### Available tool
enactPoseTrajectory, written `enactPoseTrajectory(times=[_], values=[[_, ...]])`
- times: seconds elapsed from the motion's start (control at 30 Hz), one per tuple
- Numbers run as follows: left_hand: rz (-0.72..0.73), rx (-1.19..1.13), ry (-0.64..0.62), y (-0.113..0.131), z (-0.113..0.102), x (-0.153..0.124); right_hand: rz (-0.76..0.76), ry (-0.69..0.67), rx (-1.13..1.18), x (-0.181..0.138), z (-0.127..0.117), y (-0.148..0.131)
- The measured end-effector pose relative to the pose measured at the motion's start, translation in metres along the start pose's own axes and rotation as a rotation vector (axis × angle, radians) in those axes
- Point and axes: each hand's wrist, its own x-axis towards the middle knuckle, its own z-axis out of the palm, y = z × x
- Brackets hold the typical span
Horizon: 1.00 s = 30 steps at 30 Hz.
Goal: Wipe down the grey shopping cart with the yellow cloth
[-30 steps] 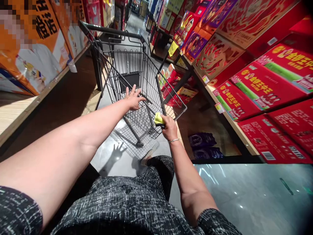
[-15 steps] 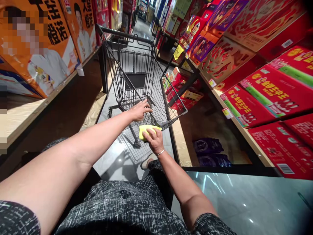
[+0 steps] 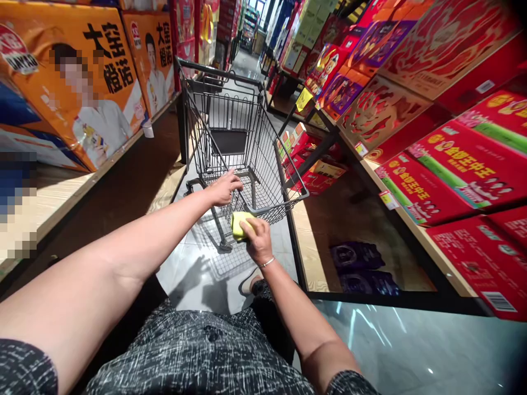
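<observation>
A black wire shopping cart (image 3: 228, 142) stands in the aisle in front of me, with its handle at the far end. My left hand (image 3: 225, 188) is at the near part of the cart's left rim, its fingers bent over the rim; the fingertips are partly hidden. In my right hand (image 3: 259, 238) is a folded yellow cloth (image 3: 241, 226), gripped between thumb and fingers. The cloth is just below the cart's near corner; I cannot tell whether it touches the wire. A thin bracelet circles my right wrist.
Orange packs (image 3: 102, 71) fill the left shelf. On the right shelf stand red gift boxes (image 3: 465, 164), with purple packs (image 3: 358, 255) lower down. A wooden shelf edge (image 3: 307, 247) runs close along the cart's right side. My shoe (image 3: 250, 281) is on the tiled floor.
The cart's near end has swung left relative to the shelves. My left hand's fingers, spread before, are now bent at the rim. My right hand with the cloth has shifted slightly left.
</observation>
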Motion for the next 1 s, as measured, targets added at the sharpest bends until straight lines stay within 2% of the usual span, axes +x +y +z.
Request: enactPoseTrajectory(times=[0.07,0.1,0.2,0.3,0.4,0.47,0.57,0.67,0.73,0.83,0.9,1.0], values=[[0.02,-0.009,-0.03,0.008,-0.002,-0.005,0.008,0.142,0.0,0.027,-0.024,-0.003],[0.031,-0.019,-0.045,0.013,-0.002,-0.008,0.013,0.172,0.001,0.039,-0.033,-0.004],[0.056,-0.031,-0.083,0.025,0.001,-0.015,0.0,0.143,0.017,0.058,-0.042,-0.001],[0.062,0.004,-0.095,0.027,0.006,-0.017,-0.081,0.065,0.076,0.056,-0.041,0.016],[0.076,0.034,-0.082,0.022,0.009,-0.017,-0.172,0.029,0.166,0.049,-0.045,0.053],[0.082,0.049,-0.068,0.019,0.01,-0.02,-0.165,0.035,0.193,0.048,-0.052,0.088],[0.047,0.045,-0.05,0.018,0.008,-0.029,-0.025,0.05,0.13,0.052,-0.064,0.14],[0.017,0.008,-0.031,0.018,0.004,-0.042,0.186,0.094,0.032,0.056,-0.065,0.161],[0.016,-0.026,-0.009,0.017,0.002,-0.05,0.284,0.176,0.011,0.054,-0.056,0.148],[0.02,-0.07,0.047,0.011,0.003,-0.062,0.307,0.364,0.051,0.041,-0.032,0.094],[0.019,-0.099,0.101,0.006,0.004,-0.072,0.223,0.464,0.12,0.03,-0.015,0.049],[0.009,-0.142,0.174,-0.004,0.005,-0.088,0.045,0.537,0.202,0.015,0.004,-0.009]])
